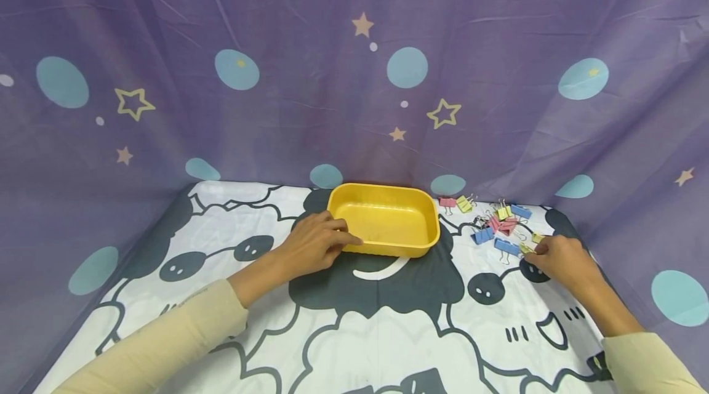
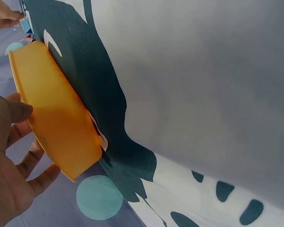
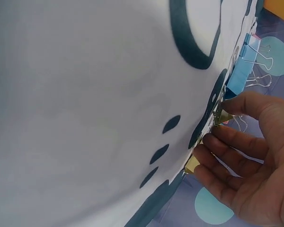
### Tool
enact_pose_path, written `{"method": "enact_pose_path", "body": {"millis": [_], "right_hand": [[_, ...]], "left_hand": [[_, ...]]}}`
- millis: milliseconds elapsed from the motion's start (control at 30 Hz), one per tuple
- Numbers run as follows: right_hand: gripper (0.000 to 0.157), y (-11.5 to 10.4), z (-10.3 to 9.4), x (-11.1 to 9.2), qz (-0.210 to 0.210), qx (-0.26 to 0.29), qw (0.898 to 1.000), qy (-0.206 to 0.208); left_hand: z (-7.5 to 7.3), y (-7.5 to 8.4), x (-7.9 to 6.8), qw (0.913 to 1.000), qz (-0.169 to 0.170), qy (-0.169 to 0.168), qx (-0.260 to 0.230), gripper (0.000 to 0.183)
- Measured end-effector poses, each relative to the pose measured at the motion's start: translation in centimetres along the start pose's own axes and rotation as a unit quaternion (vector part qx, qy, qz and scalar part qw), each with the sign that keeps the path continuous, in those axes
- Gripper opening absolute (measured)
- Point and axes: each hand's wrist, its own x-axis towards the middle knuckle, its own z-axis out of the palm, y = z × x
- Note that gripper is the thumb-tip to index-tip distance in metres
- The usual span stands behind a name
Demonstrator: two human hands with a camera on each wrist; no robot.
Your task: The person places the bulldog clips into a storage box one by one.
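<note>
A shallow yellow plastic tray (image 1: 429,251) stands at the back of the cloth-covered table. My left hand (image 1: 316,243) grips its near left corner, and in the left wrist view the thumb (image 2: 20,112) lies at the rim. Off to the right, my right hand (image 1: 567,263) pinches a small yellow binder clip (image 3: 223,116) between thumb and index finger, low at the cloth. Another yellow binder clip (image 3: 191,164) lies by its other fingers. Just left of that hand is a blue binder clip (image 1: 506,247); a second blue binder clip (image 1: 483,235) lies farther left.
Several pink, yellow and blue clips form a loose pile, including a pink clip (image 1: 506,226) and a blue clip (image 1: 521,212). One pink clip (image 1: 447,202) lies close to the tray's right side. A purple curtain (image 1: 310,111) hangs behind the patterned tablecloth (image 1: 382,345).
</note>
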Motion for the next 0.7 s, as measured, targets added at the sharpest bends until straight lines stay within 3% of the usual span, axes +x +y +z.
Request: {"method": "enact_pose_path", "body": {"millis": [700], "right_hand": [[0.046,0.60,0.41,-0.41,-0.002,0.028,0.996,0.080]], "left_hand": [[-0.11,0.02,0.03,1.0000,-0.004,-0.008,0.002,0.039]]}}
